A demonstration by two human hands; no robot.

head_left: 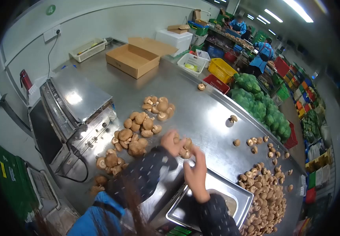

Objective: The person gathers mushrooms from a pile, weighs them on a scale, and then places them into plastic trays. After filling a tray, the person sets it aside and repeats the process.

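Over the steel table my left hand [173, 144] has its fingers curled around a brown shiitake mushroom, partly hidden by them. Right beside it is a small cluster of shiitake mushrooms [186, 149]. My right hand [196, 175] reaches to the near side of this cluster, thumb and fingers apart, fingertips at its edge. Below my right forearm lies a shallow metal tray [239, 191], partly covered by the sleeve. Several grouped piles of shiitakes [140, 122] stand in a row to the left of my hands.
A large heap of shiitakes [264, 200] lies at the right, with loose ones scattered above it. An open cardboard box [132, 63] and a white basket [87, 50] stand at the back. A metal machine [75, 106] is at left. Green bagged produce [256, 106] stands beyond the table; two people work farther off.
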